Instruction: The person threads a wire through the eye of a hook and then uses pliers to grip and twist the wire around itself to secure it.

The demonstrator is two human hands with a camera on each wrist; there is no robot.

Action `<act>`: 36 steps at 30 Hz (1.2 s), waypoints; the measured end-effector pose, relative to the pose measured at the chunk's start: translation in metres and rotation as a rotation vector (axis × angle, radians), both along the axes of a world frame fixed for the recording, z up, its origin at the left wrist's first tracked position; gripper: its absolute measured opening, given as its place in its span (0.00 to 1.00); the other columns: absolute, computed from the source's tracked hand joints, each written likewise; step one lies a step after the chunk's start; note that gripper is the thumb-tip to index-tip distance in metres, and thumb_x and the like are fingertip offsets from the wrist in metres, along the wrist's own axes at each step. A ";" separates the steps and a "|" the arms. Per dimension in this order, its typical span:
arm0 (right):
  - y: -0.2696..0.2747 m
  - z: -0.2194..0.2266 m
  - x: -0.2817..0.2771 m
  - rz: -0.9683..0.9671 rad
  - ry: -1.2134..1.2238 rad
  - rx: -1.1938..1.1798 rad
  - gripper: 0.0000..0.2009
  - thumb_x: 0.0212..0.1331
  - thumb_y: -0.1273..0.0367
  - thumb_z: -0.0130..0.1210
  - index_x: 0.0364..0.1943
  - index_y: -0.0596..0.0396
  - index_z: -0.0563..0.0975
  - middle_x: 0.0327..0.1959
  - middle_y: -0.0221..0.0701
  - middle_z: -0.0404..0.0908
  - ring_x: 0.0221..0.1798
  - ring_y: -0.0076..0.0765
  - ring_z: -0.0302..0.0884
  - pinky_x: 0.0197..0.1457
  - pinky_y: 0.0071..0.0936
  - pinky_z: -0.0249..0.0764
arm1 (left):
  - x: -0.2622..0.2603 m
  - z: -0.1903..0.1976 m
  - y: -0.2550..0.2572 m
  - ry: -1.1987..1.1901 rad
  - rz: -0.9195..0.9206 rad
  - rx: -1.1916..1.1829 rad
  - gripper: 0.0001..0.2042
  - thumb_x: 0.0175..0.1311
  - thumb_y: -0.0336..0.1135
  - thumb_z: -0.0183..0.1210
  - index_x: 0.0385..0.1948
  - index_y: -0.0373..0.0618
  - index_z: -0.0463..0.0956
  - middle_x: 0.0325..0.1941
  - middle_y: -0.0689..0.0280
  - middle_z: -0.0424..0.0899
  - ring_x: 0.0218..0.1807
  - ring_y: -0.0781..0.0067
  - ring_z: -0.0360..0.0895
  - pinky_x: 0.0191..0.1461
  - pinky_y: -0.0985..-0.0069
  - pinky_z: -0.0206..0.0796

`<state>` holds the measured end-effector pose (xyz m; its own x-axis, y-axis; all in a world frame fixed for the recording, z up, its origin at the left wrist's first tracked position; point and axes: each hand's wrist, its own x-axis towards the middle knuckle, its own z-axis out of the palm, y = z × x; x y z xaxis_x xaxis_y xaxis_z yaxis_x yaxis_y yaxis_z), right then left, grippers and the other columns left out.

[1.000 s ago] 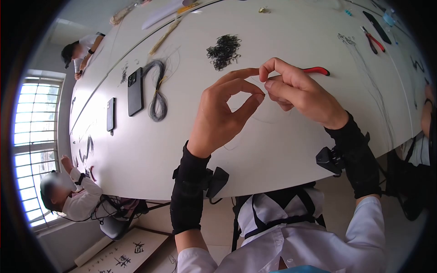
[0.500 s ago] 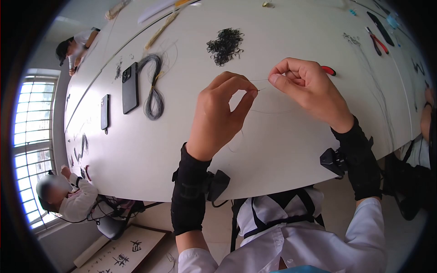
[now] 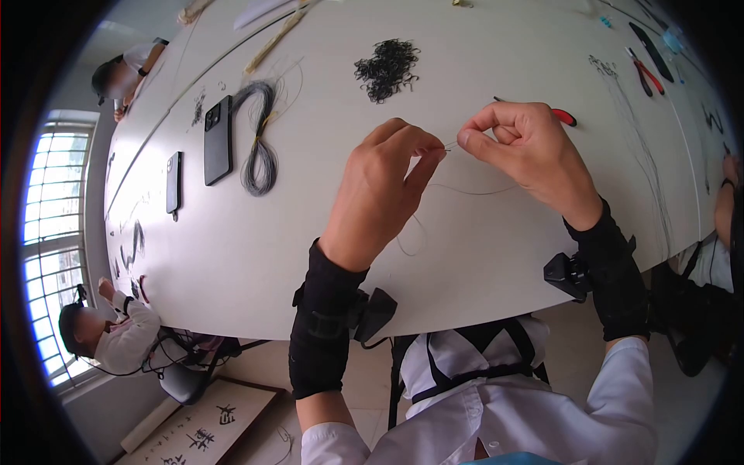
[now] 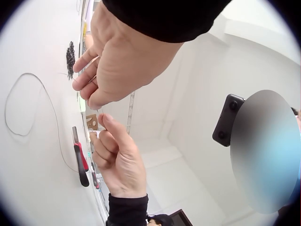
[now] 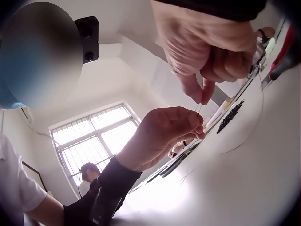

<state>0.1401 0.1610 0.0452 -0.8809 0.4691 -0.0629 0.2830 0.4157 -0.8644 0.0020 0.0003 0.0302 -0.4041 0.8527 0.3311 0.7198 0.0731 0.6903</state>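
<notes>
Over the white table (image 3: 457, 263), my left hand (image 3: 380, 174) pinches a small dark hook (image 3: 448, 149) between thumb and index finger; its exact shape is too small to make out. Close on its right, my right hand (image 3: 527, 147) pinches a thin grey line (image 3: 474, 193) with thumb and index finger, the other fingers curled in. A short length of line spans the small gap between the fingertips, seen too in the right wrist view. The rest of the line hangs in a loose loop below the hands. Beyond them lies a pile of small black hooks (image 3: 386, 71).
Red-and-black pliers (image 3: 564, 117) lie partly hidden behind my right hand. A second pair (image 3: 645, 74) is at the far right, near long loose strands (image 3: 643, 163). On the left are a coiled line bundle (image 3: 262, 159) and two phones (image 3: 218, 141). Other people sit around the table.
My hands were together at first, then parted with line stretched between them. Now the right fingertips are close to the left ones again. The head view has shifted slightly.
</notes>
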 end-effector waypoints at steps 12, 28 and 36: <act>0.000 -0.007 -0.002 -0.001 0.044 -0.009 0.10 0.63 0.67 0.62 0.36 0.62 0.84 0.12 0.17 0.62 0.16 0.12 0.53 0.20 0.22 0.49 | 0.001 0.000 0.001 0.001 0.005 -0.029 0.04 0.61 0.25 0.67 0.35 0.36 0.82 0.35 0.60 0.85 0.37 0.64 0.85 0.41 0.72 0.74; 0.000 0.000 0.000 0.041 -0.055 -0.011 0.11 0.66 0.65 0.61 0.39 0.61 0.83 0.14 0.14 0.62 0.20 0.11 0.54 0.25 0.20 0.51 | 0.001 -0.001 0.001 0.084 -0.010 0.033 0.05 0.57 0.21 0.67 0.34 0.38 0.84 0.34 0.61 0.86 0.35 0.65 0.86 0.39 0.74 0.75; 0.004 -0.013 -0.004 0.096 -0.006 -0.182 0.12 0.67 0.66 0.60 0.38 0.64 0.82 0.17 0.19 0.71 0.19 0.11 0.58 0.22 0.18 0.53 | 0.001 0.000 0.001 0.093 -0.023 0.027 0.05 0.57 0.21 0.67 0.33 0.38 0.84 0.34 0.61 0.86 0.36 0.66 0.86 0.39 0.75 0.76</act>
<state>0.1363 0.1648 0.0317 -0.9203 0.3637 -0.1440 0.2549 0.2782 -0.9261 0.0028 0.0009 0.0304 -0.3514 0.8516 0.3889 0.7820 0.0386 0.6221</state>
